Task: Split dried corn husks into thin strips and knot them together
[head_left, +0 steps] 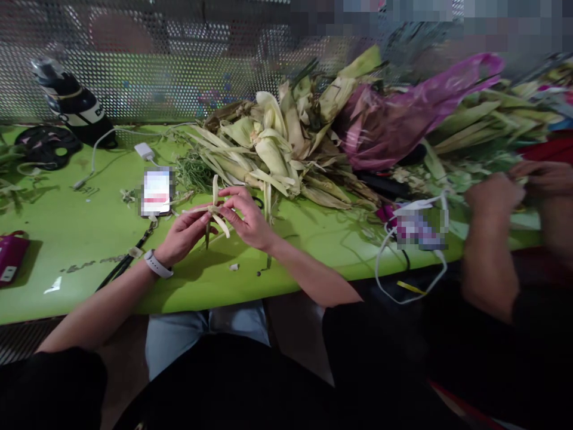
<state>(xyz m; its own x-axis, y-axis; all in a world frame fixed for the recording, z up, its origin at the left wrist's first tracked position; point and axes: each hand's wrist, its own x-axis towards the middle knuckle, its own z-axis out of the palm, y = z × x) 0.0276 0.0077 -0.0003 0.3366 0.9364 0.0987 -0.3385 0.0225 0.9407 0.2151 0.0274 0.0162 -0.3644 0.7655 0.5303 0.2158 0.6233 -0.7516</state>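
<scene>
Pale strips of corn husk [215, 206] cross one another between my two hands, above the front part of the green table [188, 292]. My left hand [190, 233], with a white band on the wrist, pinches the strips from the left. From the right, the thumb and fingers of my right hand [246, 218] close on the same strips. How the strips are joined at the crossing is too small to make out. Just behind my hands lies a large heap of corn husks [273, 149], with thin green stalks [197, 170] at its left side.
A lit phone [156, 191], a white charger [144, 151], a dark bottle [83, 110] and a purple box [12, 257] are to the left. A pink plastic bag [380, 128] rests among the husks. At right are a white cable [378, 269] and another person's hands [496, 194].
</scene>
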